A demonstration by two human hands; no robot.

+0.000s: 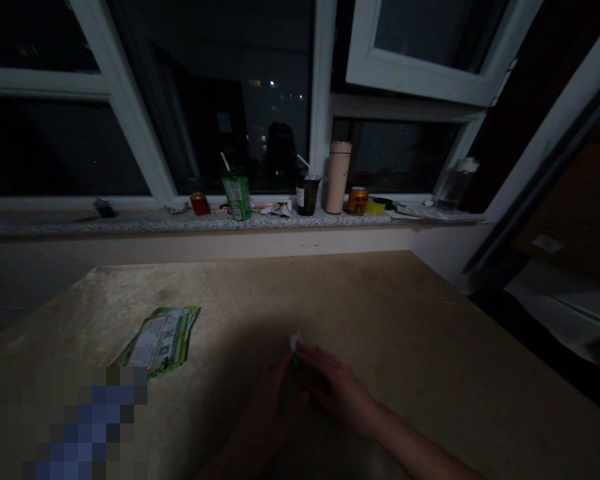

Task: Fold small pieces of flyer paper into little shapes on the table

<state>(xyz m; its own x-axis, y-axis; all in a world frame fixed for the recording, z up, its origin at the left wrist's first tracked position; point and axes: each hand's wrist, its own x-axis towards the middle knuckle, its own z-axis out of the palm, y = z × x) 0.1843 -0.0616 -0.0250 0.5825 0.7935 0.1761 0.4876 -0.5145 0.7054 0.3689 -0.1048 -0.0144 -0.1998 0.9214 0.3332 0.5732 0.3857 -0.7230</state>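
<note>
A small white piece (295, 343), perhaps paper or wrapping, is at my fingertips over the middle of the table. Fingers of my right hand (343, 390) are held close together, their tips pressed on this piece; its thumb is mostly in shadow. My left hand (267, 410) comes in from the lower left, fingers stretched forward and thumb apart. Its foremost fingertip meets or nearly meets the piece's near edge. The dim light hides whether anything lies beneath the palms.
Green printed packets (163, 340) lie on the tabletop (360, 287) at left. Along the windowsill (180, 225) stand a green cup with straw (237, 195), a dark cup (307, 195), a pink flask (338, 179), an orange can (357, 201) and a clear bottle (457, 184). A blurred patch covers the lower left.
</note>
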